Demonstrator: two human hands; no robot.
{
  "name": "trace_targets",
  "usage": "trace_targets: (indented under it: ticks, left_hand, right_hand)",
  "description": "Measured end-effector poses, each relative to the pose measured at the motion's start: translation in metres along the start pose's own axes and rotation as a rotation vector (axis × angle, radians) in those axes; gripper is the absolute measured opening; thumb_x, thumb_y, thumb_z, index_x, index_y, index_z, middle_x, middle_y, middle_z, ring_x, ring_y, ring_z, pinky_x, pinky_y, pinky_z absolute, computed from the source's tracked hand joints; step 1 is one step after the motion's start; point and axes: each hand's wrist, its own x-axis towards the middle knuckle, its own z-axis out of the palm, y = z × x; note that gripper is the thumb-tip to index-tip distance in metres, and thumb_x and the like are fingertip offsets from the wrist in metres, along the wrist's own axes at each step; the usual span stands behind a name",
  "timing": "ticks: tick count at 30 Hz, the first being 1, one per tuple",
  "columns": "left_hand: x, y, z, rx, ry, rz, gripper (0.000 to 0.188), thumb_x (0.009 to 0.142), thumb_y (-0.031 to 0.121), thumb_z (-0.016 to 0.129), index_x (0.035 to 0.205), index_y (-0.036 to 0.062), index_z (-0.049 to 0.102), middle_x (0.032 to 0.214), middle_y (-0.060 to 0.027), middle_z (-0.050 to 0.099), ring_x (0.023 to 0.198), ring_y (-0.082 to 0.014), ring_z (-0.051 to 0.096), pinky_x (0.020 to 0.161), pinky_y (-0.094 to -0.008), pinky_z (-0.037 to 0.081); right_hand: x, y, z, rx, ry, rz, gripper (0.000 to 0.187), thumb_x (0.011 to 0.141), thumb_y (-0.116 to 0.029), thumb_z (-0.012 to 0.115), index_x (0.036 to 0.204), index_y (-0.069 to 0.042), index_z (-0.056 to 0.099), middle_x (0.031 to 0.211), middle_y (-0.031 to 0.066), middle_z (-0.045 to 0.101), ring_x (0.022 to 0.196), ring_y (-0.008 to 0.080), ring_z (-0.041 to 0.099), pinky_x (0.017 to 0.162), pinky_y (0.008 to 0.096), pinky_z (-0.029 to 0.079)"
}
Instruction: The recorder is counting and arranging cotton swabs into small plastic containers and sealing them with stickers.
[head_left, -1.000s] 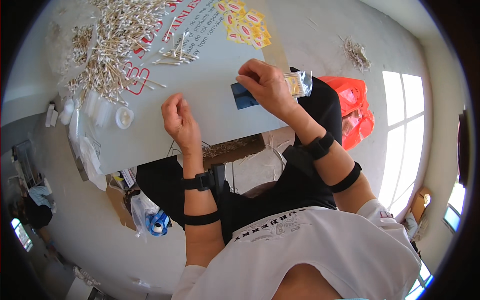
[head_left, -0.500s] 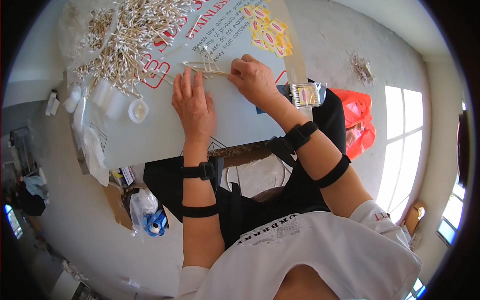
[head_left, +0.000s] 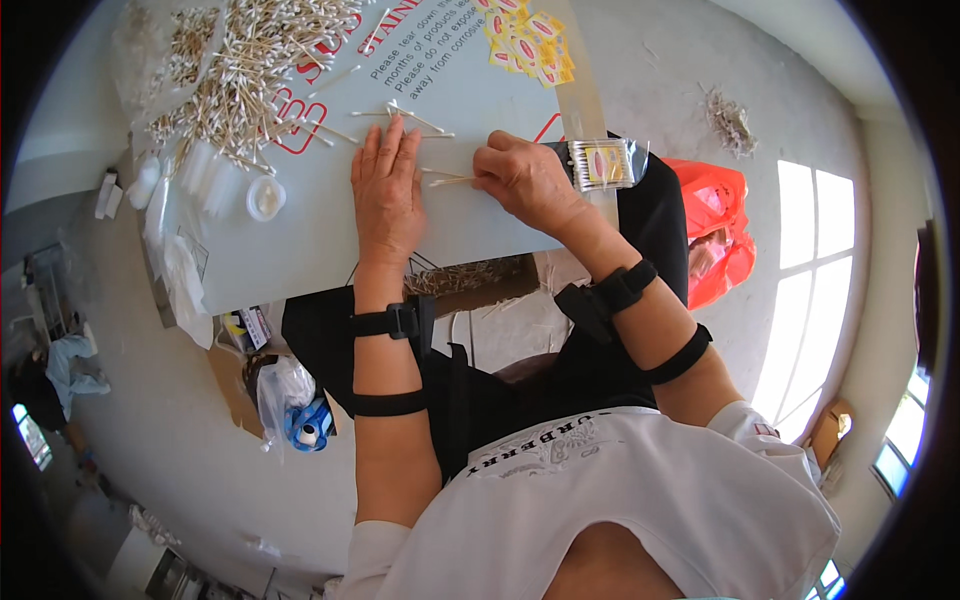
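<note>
My right hand (head_left: pixel 530 185) is closed in a pinch on a few cotton swabs (head_left: pixel 450 180), their white tips pointing left. Flat on the metal-grey tabletop (head_left: pixel 300 255), my left hand (head_left: pixel 388 195) lies with fingers stretched forward. Its fingertips touch or nearly touch some loose cotton swabs (head_left: pixel 428 126). A big heap of swabs (head_left: pixel 265 75) spills from a clear plastic bag at the far left. Beside my right wrist rests a clear packet (head_left: pixel 602 164) filled with swabs and a yellow card.
Several yellow-and-white cards (head_left: pixel 527 45) are spread at the far right of the table. Clear plastic cases (head_left: pixel 218 188) and a small round tub (head_left: pixel 265 198) stand left. An open carton (head_left: pixel 490 290) of swabs sits under the near edge. A red bag (head_left: pixel 712 230) lies right.
My right hand has drawn a little right and toward me, pulling the pinched swabs away from the loose ones. The left hand stays near those, its fingers now closer together.
</note>
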Motion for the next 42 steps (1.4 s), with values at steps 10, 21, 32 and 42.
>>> trace_targets:
  ticks: [10,21,32,42]
  left_hand:
    - [-0.012,0.029,-0.007,-0.225,0.138,0.003,0.043,0.071,-0.005,0.067,0.112,0.0057,0.062,0.115,-0.0069,0.061,0.111,-0.0309,0.053,0.096,-0.0431,0.040]
    - [-0.034,0.034,0.008,-0.254,0.221,-0.039,0.028,0.068,-0.009,0.069,0.094,0.0018,0.065,0.110,-0.0100,0.062,0.105,-0.0324,0.056,0.088,-0.0416,0.048]
    - [-0.036,0.030,0.003,-0.203,0.352,-0.107,0.037,0.066,-0.010,0.057,0.101,0.0017,0.060,0.114,-0.0122,0.059,0.114,-0.0360,0.048,0.097,-0.0461,0.041]
    - [-0.036,0.016,-0.002,-0.103,0.414,-0.245,0.027,0.072,0.001,0.067,0.098,0.0044,0.059,0.107,-0.0101,0.059,0.106,-0.0336,0.049,0.093,-0.0455,0.041]
  right_hand:
    - [-0.019,0.001,-0.009,0.137,0.035,0.115,0.019,0.075,-0.006,0.073,0.089,-0.005,0.060,0.089,0.0107,0.058,0.080,0.0325,0.062,0.069,0.0392,0.050]
    - [-0.032,-0.011,-0.003,0.035,0.105,-0.011,0.015,0.075,-0.006,0.072,0.083,-0.006,0.059,0.084,0.0095,0.057,0.071,0.0323,0.061,0.061,0.0383,0.050]
    - [-0.033,-0.011,0.004,0.053,0.135,-0.001,0.015,0.075,-0.009,0.073,0.080,-0.006,0.059,0.082,0.0091,0.055,0.074,0.0308,0.061,0.063,0.0396,0.049]
    - [-0.022,-0.020,0.007,0.002,0.129,0.148,0.020,0.073,-0.011,0.076,0.087,-0.006,0.062,0.086,0.0090,0.057,0.073,0.0311,0.061,0.064,0.0393,0.050]
